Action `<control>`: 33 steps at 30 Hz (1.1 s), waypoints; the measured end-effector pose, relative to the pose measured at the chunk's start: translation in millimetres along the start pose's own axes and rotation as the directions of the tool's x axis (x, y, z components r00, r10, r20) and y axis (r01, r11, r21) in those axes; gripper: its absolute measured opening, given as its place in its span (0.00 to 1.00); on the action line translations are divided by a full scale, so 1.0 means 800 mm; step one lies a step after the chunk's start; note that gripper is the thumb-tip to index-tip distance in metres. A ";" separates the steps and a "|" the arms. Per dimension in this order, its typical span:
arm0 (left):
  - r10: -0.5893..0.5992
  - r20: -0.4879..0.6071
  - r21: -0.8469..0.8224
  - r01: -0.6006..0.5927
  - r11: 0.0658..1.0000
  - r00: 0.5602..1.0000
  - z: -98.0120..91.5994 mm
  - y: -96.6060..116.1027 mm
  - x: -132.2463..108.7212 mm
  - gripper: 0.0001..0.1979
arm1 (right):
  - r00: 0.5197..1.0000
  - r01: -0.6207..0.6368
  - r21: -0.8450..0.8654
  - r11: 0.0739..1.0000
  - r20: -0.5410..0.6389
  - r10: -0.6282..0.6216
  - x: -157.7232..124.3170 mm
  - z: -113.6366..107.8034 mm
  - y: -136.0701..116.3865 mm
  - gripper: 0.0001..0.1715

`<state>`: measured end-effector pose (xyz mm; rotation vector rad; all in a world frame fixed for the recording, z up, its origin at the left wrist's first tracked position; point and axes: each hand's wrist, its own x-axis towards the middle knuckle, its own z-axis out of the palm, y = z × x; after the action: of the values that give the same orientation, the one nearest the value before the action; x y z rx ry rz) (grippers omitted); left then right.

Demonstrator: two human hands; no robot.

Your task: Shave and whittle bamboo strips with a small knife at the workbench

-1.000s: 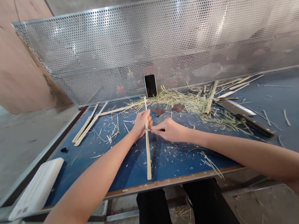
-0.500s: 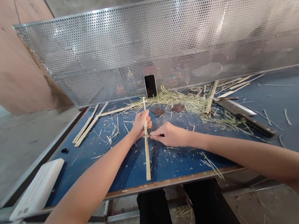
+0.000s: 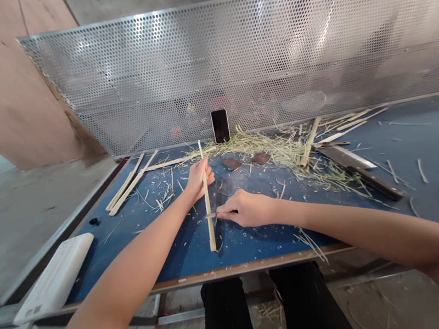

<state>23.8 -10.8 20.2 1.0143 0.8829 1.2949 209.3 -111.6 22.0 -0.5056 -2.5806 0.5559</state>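
A pale bamboo strip [image 3: 207,198] stands out lengthwise in front of me, its near end close to the table's front edge. My left hand [image 3: 198,180] is closed around its upper part. In my right hand [image 3: 247,208], thumb and fingers pinch a small thin blade [image 3: 211,215], which lies crosswise against the strip below the left hand. Most of the blade's grip end is hidden by the fingers. Small shavings dot the blue tabletop [image 3: 184,256] around both hands.
A phone [image 3: 220,126] leans on the perforated metal screen [image 3: 171,72]. Shavings [image 3: 275,147] pile up before it, near two brown pieces [image 3: 261,158]. A large knife [image 3: 372,180] lies right; bamboo strips [image 3: 129,187] and a white power strip [image 3: 56,276] lie left.
The bamboo strip and my left hand have shifted slightly left and away from me. My right hand has drawn the blade nearer to me, down along the strip.
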 end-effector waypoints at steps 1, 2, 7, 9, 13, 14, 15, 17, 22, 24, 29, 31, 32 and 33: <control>0.002 0.004 0.000 -0.002 1.000 1.000 -0.001 -0.001 0.001 0.26 | 1.000 0.020 0.000 1.000 0.016 -0.020 0.000 0.000 0.000 0.23; 0.003 0.002 0.000 -0.003 1.000 1.000 -0.002 -0.001 0.002 0.26 | 0.998 0.043 0.000 0.999 0.038 -0.043 0.000 0.000 -0.001 0.22; 0.011 -0.001 -0.011 -0.011 1.000 1.000 -0.008 -0.001 0.007 0.25 | 0.986 0.132 -0.036 0.991 0.109 -0.127 -0.003 0.000 -0.004 0.18; 0.010 0.019 -0.015 -0.010 1.000 1.000 -0.009 0.000 0.008 0.25 | 0.980 0.180 -0.068 0.981 0.103 -0.172 -0.004 -0.001 -0.003 0.19; -0.004 0.040 -0.021 0.005 1.000 0.999 -0.005 0.003 0.005 0.24 | 0.951 0.308 -0.197 0.931 0.085 -0.296 -0.009 -0.009 0.002 0.19; -0.009 0.047 -0.021 0.010 1.000 0.999 -0.004 0.004 0.004 0.24 | 0.944 0.329 -0.225 0.917 0.080 -0.319 -0.011 -0.012 0.003 0.19; -0.013 0.058 -0.019 0.014 1.000 0.998 -0.002 0.005 0.003 0.24 | 0.940 0.341 -0.247 0.907 0.071 -0.334 -0.012 -0.016 0.005 0.20; -0.014 0.096 -0.008 0.015 1.000 0.995 -0.001 0.004 0.002 0.24 | 0.940 0.336 -0.276 0.900 0.043 -0.338 -0.013 -0.022 0.010 0.21; -0.003 0.186 0.059 -0.009 0.998 0.983 0.001 0.000 -0.002 0.23 | 0.947 0.240 -0.295 0.925 -0.140 -0.290 -0.010 -0.036 0.027 0.21; -0.010 0.193 0.096 -0.008 0.995 0.981 0.002 0.000 -0.003 0.23 | 0.937 0.176 -0.287 0.942 -0.245 -0.250 -0.008 -0.040 0.035 0.20; -0.072 0.199 0.179 0.036 0.983 0.977 0.002 0.001 -0.004 0.30 | 0.936 0.069 -0.288 0.955 -0.312 -0.161 -0.007 -0.047 0.047 0.22; -0.070 0.208 0.217 0.024 0.976 0.976 0.000 0.001 -0.004 0.32 | 0.948 0.053 -0.301 0.952 -0.283 -0.143 -0.007 -0.049 0.050 0.23; -0.062 0.211 0.236 0.011 0.972 0.975 -0.001 0.000 -0.004 0.32 | 0.953 0.041 -0.314 0.948 -0.273 -0.132 -0.007 -0.049 0.052 0.23; -0.055 0.213 0.255 -0.001 0.967 0.975 -0.002 -0.001 -0.003 0.32 | 0.956 0.024 -0.330 0.944 -0.269 -0.118 -0.007 -0.049 0.055 0.23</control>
<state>22.6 -13.4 19.1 1.3147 0.9030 1.0391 244.7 -64.9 31.9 -0.5499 -2.4035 0.0233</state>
